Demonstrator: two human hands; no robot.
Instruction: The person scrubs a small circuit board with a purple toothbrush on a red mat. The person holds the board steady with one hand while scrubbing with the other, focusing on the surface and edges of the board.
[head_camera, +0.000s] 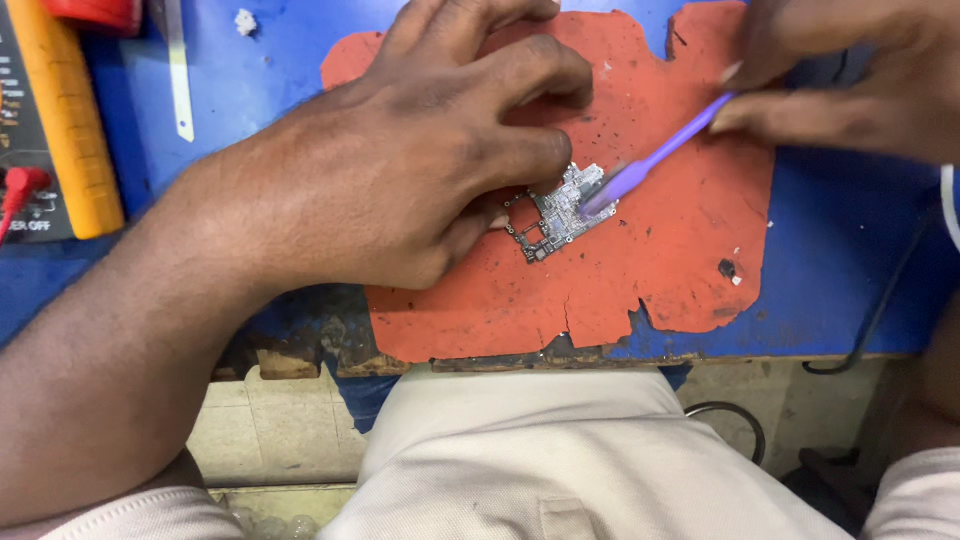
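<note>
Your left hand (400, 170) lies palm down in the middle of the frame, fingers curled, with the fingertips and thumb pinning a small circuit board (558, 213) flat against the red mat (640, 270). The board sits near the centre of the mat, just right of your thumb, partly hidden under your fingers.

Your right hand (850, 80) is in the upper right of the frame, its fingers closed on the handle of a purple brush (660, 152). The brush slants down to the left, and its head touches the right edge of the board.

The mat is worn, with ragged edges and dark specks, and rests on a blue surface (840, 260). At the far left of the frame sits a yellow-edged meter (60, 130) with a red plug (22, 185) in it. A thin metal strip (178, 70) lies on the surface at the upper left, beside a small white scrap (245, 21). A dark cable (890, 300) runs down the right side.
</note>
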